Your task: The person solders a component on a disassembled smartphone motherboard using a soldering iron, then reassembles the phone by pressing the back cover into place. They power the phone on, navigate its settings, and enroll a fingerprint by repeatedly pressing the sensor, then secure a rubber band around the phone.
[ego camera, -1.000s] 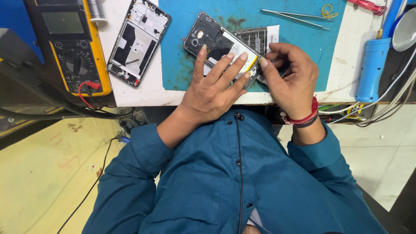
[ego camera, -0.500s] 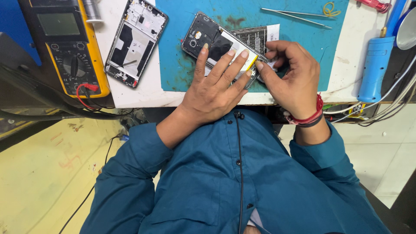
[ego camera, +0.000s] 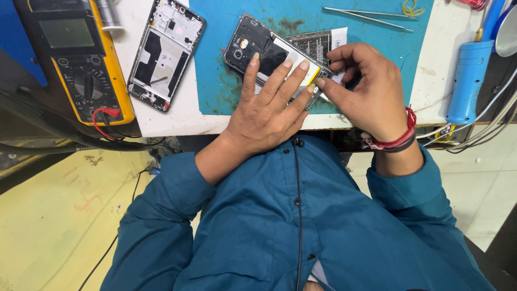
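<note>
1. Underneath everything lies a white workbench [ego camera: 177, 116] with a teal rubber work mat [ego camera: 226, 81] on top; the head view looks straight down over my blue shirt.
2. Compared with a second ago, the view shifts slightly, but my left hand [ego camera: 266, 108] stays flat, fingers spread wide, pressing on the opened black smartphone with its exposed battery [ego camera: 258, 46] in the middle of the mat.
3. My right hand [ego camera: 371, 89] remains at the phone's right end, fingertips pinched narrowly at the yellow edge; whether it grips a tool I cannot tell.
4. I judge that little has progressed: the phone is pinned and the edge is still being worked.
5. Count: one opened phone, one bare white phone frame [ego camera: 164, 51] to its left, one yellow multimeter [ego camera: 81, 59], one pair of steel tweezers [ego camera: 369, 19], one blue cylindrical handheld tool [ego camera: 466, 78].
</note>
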A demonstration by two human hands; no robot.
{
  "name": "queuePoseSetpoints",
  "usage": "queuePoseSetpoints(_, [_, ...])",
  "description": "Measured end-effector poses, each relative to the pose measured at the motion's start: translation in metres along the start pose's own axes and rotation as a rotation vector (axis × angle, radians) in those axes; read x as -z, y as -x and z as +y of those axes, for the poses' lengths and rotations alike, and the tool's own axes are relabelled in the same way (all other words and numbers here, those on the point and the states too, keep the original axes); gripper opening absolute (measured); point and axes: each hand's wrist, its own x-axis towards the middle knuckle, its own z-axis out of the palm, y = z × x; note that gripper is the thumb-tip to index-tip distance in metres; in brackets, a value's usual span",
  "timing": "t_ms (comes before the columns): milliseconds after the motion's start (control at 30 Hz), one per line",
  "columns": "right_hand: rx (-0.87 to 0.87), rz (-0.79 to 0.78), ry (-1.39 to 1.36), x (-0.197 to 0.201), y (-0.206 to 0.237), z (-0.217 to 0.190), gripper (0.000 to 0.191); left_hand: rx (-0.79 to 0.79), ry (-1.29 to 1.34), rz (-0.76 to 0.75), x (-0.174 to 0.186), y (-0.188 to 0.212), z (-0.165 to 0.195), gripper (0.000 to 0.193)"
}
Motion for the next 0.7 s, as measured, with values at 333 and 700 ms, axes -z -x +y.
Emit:
queuePoseSetpoints(333, [-0.011,-0.014,-0.008,-0.0073,-0.0068,0.0045,0.037,0.007,0.013,0.001,-0.0086,0.0027,-0.0076,0.036])
queuePoseSetpoints(700, [-0.060,0.005,-0.026,-0.0091,-0.0083,0.0078,0.029,0.013,0.009,-0.004,-0.0100,-0.0002,-0.0072,0.037])
